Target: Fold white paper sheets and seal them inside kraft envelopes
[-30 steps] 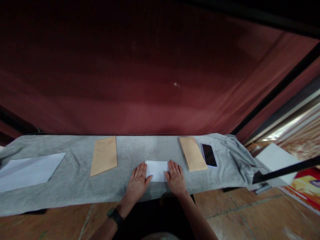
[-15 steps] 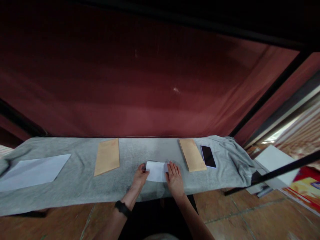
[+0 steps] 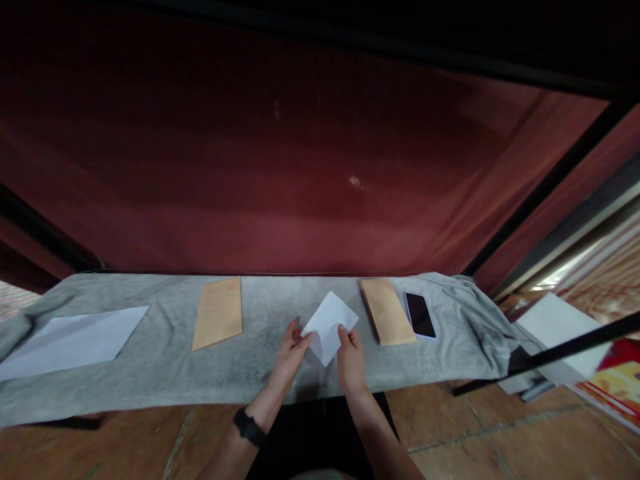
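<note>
A folded white sheet of paper (image 3: pixel 329 322) is held at an angle over the cloth, one corner pointing away from me. My left hand (image 3: pixel 293 345) pinches its left edge, thumb on top. With thumb on the paper's face and fingers curled behind, my right hand (image 3: pixel 351 353) grips the right side. A stack of brown envelopes (image 3: pixel 387 311) lies just right of that hand. Farther left rests a single brown envelope (image 3: pixel 219 313).
Grey cloth (image 3: pixel 165 360) covers the narrow table. White sheets (image 3: pixel 75 341) lie at its left, a smartphone (image 3: pixel 421 315) at its right. A red panel (image 3: pixel 300 167) stands behind. Beyond the right end are a black bar (image 3: pixel 565 350) and a white board (image 3: pixel 563 333).
The folded paper has been lifted off the cloth and turned to a diamond angle. My right hand went from lying flat on it to gripping its edge.
</note>
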A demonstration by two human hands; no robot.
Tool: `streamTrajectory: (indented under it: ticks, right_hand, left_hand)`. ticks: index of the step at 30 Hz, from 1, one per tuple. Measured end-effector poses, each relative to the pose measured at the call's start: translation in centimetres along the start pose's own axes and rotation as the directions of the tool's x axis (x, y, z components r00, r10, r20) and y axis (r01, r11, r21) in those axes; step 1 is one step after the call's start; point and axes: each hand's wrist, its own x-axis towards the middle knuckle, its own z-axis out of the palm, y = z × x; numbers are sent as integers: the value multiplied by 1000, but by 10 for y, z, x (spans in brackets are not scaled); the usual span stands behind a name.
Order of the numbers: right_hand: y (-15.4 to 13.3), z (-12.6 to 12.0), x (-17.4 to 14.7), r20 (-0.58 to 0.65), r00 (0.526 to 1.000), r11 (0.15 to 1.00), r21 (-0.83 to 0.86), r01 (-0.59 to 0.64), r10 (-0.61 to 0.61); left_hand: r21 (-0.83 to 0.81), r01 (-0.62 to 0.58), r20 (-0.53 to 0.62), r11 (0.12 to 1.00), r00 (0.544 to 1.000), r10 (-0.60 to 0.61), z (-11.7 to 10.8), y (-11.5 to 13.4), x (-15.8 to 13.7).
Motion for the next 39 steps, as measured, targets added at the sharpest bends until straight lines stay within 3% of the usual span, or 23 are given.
streamTrajectory:
  ticks: [2, 5, 8, 11, 14, 18, 20, 23, 26, 29, 31, 36, 39]
  right_hand:
    - [3, 0, 2, -2, 997, 991, 109, -77, 78]
    - [17, -8, 3, -30, 991, 984, 121, -128, 132]
    - [37, -25, 6, -78, 986, 988, 47, -146, 149]
    - [53, -38, 8, -22, 997, 984, -157, -79, 76]
    - [59, -39, 2, 48, 999, 916, -399, 42, -24]
    - [60, -32, -6, 123, 986, 761, -628, 165, -112]
    - [61, -32, -6, 158, 981, 702, -687, 189, -110]
    - [61, -36, -2, 167, 983, 644, -744, 177, -78]
    - [59, -34, 4, 171, 981, 649, -737, 190, -93]
    - [55, -21, 9, 302, 942, 741, -597, 308, -148]
    - [54, -11, 11, 395, 903, 740, -555, 379, -167]
    - [55, -8, 7, 543, 820, 555, -632, 541, -182]
    - [58, -15, 6, 588, 789, 488, -643, 591, -181]
  left_hand:
    - [-56, 65, 57, 996, 996, -61, 1, -12, 2]
    - [-42, 8, 110, 999, 994, -3, -1, -19, 9]
    - [88, -120, 118, 989, 987, 109, -9, -16, 24]
    - [271, -220, 83, 937, 975, 205, -19, -11, 38]
    - [516, -331, 88, 790, 938, 335, -19, -12, 40]
    - [783, -410, 168, 468, 864, 475, 2, -24, 23]
    - [798, -504, 303, 330, 809, 503, 15, -32, 13]
    - [772, -598, 440, 216, 747, 499, 29, -39, 5]
    - [758, -629, 487, 174, 723, 490, 32, -43, 6]
    - [710, -689, 567, 144, 681, 464, 28, -45, 10]
    - [682, -720, 611, 130, 659, 438, 25, -47, 11]
    - [687, -712, 608, 144, 672, 422, 17, -45, 6]
    - [693, -702, 587, 165, 682, 435, 13, -42, 2]
